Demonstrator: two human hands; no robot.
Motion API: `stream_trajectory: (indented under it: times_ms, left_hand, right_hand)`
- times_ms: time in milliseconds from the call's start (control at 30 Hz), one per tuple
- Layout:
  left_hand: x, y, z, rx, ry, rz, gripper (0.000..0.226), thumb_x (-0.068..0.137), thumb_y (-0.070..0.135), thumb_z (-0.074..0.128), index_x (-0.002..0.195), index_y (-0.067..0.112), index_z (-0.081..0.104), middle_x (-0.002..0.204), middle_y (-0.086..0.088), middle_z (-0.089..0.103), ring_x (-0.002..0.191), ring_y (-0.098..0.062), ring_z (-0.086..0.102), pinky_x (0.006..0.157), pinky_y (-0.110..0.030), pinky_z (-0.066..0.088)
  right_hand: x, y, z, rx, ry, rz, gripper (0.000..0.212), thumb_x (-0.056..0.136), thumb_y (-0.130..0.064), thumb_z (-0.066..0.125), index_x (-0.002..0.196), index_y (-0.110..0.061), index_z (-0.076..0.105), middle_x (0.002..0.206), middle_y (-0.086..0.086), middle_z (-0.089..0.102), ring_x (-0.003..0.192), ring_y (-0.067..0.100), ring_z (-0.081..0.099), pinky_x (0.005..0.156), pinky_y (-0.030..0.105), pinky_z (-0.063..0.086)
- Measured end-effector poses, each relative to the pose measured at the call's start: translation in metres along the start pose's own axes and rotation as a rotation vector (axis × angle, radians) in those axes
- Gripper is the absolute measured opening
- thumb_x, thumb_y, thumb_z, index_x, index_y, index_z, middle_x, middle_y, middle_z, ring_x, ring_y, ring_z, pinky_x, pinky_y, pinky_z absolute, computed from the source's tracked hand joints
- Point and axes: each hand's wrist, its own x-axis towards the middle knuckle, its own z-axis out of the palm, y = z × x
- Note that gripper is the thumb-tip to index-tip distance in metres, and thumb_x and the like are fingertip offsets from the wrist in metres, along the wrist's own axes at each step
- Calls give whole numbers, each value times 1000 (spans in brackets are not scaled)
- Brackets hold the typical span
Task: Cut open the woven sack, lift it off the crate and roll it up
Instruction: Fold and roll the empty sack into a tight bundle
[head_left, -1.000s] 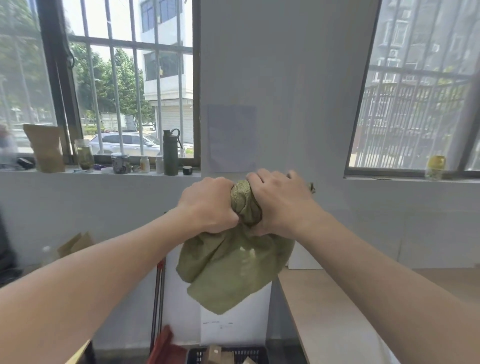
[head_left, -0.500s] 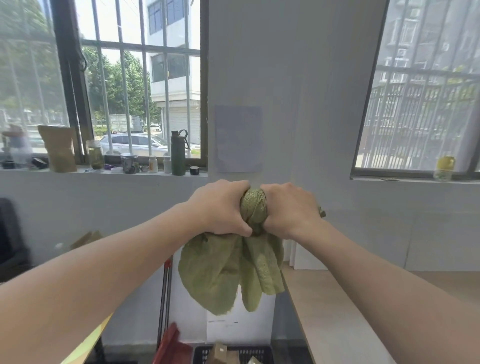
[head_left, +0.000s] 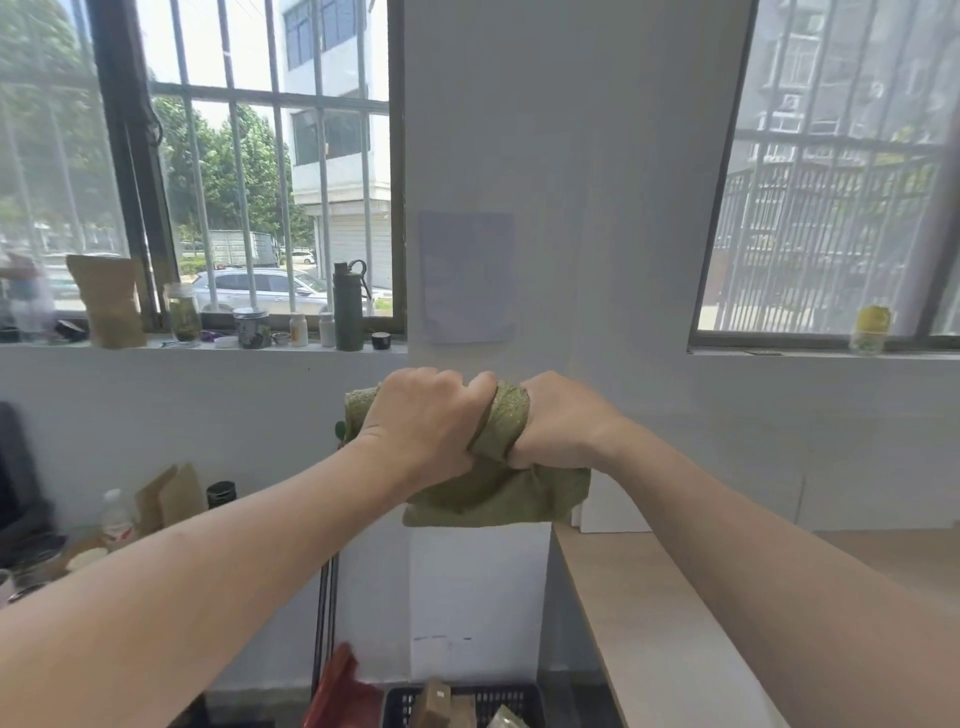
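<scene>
From the head view, both hands are held out at chest height before the white wall. The left hand (head_left: 421, 423) and the right hand (head_left: 563, 423) are clenched around the green woven sack (head_left: 498, 496), knuckles up, almost touching each other. The sack is in the air, well above the black crate (head_left: 467, 699) on the floor and just left of the bench (head_left: 649, 597). A second ago a long loose flap was hanging under the hands. Now only a short fold remains below them, and one end of the roll shows at the left of the left hand. I think the rolling is nearly finished, and only this last fold must still be wound in.
</scene>
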Motion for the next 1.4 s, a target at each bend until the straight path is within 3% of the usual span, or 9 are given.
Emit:
stream_trajectory:
  times_ms: [300, 433, 533, 667, 900, 1000, 1100, 1267, 1400]
  left_hand:
    - [4, -2, -4, -423, -269, -231, 17, 64, 32, 65, 78, 28, 55, 69, 4, 62, 68, -26, 62, 61, -32, 48]
    - [7, -2, -11, -628, -392, -217, 18, 68, 33, 73, 67, 22, 59, 61, 4, 64, 59, -21, 62, 53, -27, 45]
    - [8, -4, -14, -726, -479, -165, 20, 65, 38, 74, 65, 22, 61, 60, 5, 63, 58, -20, 63, 53, -32, 53]
    - [2, 2, -15, -592, -469, -85, 32, 68, 49, 76, 90, 30, 62, 80, 9, 66, 76, -19, 65, 67, -36, 57]
    - [-11, 18, -10, -191, -170, -26, 70, 65, 65, 81, 103, 24, 40, 86, 5, 57, 76, -25, 60, 59, -33, 36]
    - [-14, 23, 0, -39, 9, 2, 61, 70, 50, 85, 110, 16, 53, 88, -5, 63, 73, -29, 58, 63, -35, 34]
    - [-14, 20, 7, -44, 124, 29, 40, 64, 30, 85, 87, 12, 57, 66, -7, 60, 53, -27, 38, 55, -32, 30]
    - [-13, 18, 2, -33, -30, 51, 27, 75, 32, 66, 89, 19, 47, 71, 0, 59, 61, -28, 48, 58, -31, 36]
    - [-5, 14, -4, -110, -164, -22, 30, 75, 39, 65, 90, 23, 45, 66, 6, 43, 66, -28, 53, 60, -32, 39]
  right_hand:
    - [-23, 0, 16, -594, 379, -280, 84, 54, -47, 86, 125, -24, 49, 112, -1, 57, 98, 27, 61, 79, 38, 39]
    - [-19, 1, 23, -665, 532, -277, 54, 55, -41, 86, 94, -20, 55, 85, -1, 61, 72, 27, 62, 62, 33, 28]
    - [-23, -1, 22, -604, 494, -256, 36, 69, -33, 77, 87, -22, 47, 86, -2, 62, 77, 28, 63, 63, 33, 28]
    - [-30, -3, 18, -497, 399, -180, 28, 72, -20, 70, 87, -24, 48, 90, -6, 62, 81, 25, 58, 67, 32, 31]
    - [-35, -10, 10, -251, 200, 39, 21, 68, -14, 64, 83, -24, 53, 75, -3, 60, 64, 19, 55, 54, 28, 40]
    - [-33, -13, 5, -148, 140, 93, 16, 67, -15, 63, 80, -21, 56, 74, -2, 64, 66, 19, 61, 53, 26, 42]
    - [-34, -16, 2, -112, 73, 111, 17, 65, -17, 67, 80, -20, 58, 73, 0, 66, 67, 21, 65, 53, 25, 43]
    - [-35, -11, 8, -157, 26, 71, 31, 64, -27, 74, 87, -23, 54, 81, -2, 64, 75, 23, 65, 56, 29, 43]
    - [-40, -7, 11, -289, 146, -86, 51, 64, -40, 77, 103, -24, 48, 98, -3, 58, 92, 26, 61, 70, 35, 41]
